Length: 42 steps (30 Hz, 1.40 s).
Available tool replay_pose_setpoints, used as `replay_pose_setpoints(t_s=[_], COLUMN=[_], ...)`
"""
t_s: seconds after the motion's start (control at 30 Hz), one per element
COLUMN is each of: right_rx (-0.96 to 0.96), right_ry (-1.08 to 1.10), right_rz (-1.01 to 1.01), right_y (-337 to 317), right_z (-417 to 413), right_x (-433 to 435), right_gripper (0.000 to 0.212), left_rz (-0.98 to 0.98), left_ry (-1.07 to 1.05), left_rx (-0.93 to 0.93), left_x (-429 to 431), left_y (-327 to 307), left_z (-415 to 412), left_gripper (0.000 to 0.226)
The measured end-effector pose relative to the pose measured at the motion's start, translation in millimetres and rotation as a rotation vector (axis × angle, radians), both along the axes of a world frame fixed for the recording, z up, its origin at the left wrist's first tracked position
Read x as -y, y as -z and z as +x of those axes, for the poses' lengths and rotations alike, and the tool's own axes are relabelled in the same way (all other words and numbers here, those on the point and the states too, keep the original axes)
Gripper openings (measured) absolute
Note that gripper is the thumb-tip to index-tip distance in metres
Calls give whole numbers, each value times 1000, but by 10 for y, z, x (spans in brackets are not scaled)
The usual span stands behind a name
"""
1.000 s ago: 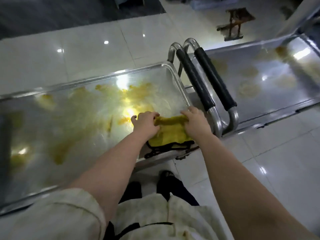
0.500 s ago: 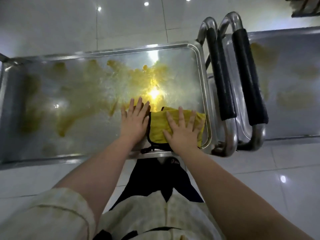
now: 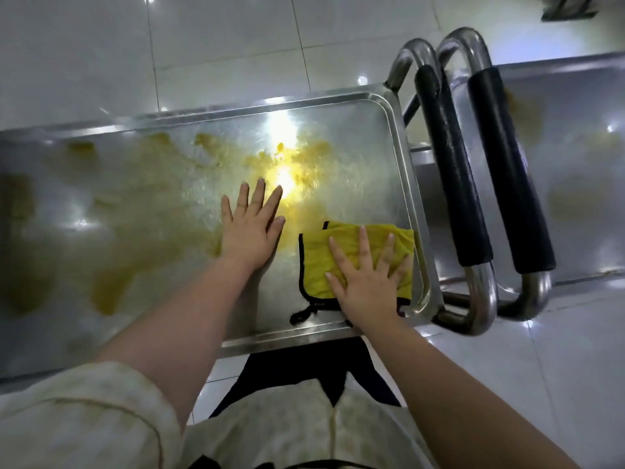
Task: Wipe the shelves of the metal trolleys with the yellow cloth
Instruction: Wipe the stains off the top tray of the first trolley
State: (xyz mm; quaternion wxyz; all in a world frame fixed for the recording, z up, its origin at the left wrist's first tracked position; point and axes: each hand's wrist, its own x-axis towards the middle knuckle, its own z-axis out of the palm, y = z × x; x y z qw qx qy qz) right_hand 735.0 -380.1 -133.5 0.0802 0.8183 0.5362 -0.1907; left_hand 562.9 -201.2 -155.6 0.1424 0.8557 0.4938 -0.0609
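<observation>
Yellow cloth (image 3: pixel 318 265) is lying folded in the near right corner of the trolley shelf (image 3: pixel 355 147), with its black trim loop trailing toward the near edge. I am reading the right grip (image 3: pixel 368 279) as unclenched: it is pressing flat on the cloth, fingers spread and straight. Left grip (image 3: pixel 252 228) is likewise lying flat on bare metal just beside the cloth, not touching it. Yellow-brown smears (image 3: pixel 135 204) are covering the shelf's middle and left. A second trolley (image 3: pixel 575 164) is standing past the right edge.
</observation>
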Motion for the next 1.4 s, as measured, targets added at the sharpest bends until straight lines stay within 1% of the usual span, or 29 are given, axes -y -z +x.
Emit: replay_pose_setpoints(t_s=[0.2,0.27,0.33,0.4,0.5,0.6,0.7,0.87,1.0,1.13,1.27,1.4], right_rx=[-9,-8,22,23,28,12,21,28,36,34,51,39], right_ry=[49,58,60,45,-63,-159,-213,-143,-133,-170,-226,-215], right_rz=[16,16,43,68,93,106,106,29,-8,14,56,73], right_y=[57,62,69,46,34,32,4,-98,-100,-72,-11,26], right_z=[423,438,347,193,-71,-313,-419,-417,-382,-341,-315,-178], right_x=[-1411,-1627,-1574,-1319,-713,-14,332,44,-185,-205,-197,-612], right_gripper=[62,62,60,60,61,61,60,64,65,66,67,65], left_rz=[66,76,79,63,41,60,56,21,32,43,52,79], left_ry=[0,3,-3,-7,-15,-9,-3,2,-30,-98,-77,-73], left_rx=[61,64,53,38,48,51,66,33,82,31,-29,-27], left_x=[35,2,-12,-10,-1,2,1,-36,-252,-652,-838,-841], left_y=[92,101,104,102,118,154,142,66,-40,-51,28,105], left_z=[-26,-33,-33,-25,-33,-51,-57,-32,-21,-86,-174,-188], left_gripper=[54,54,54,54,53,53,53,53,52,53,56,56])
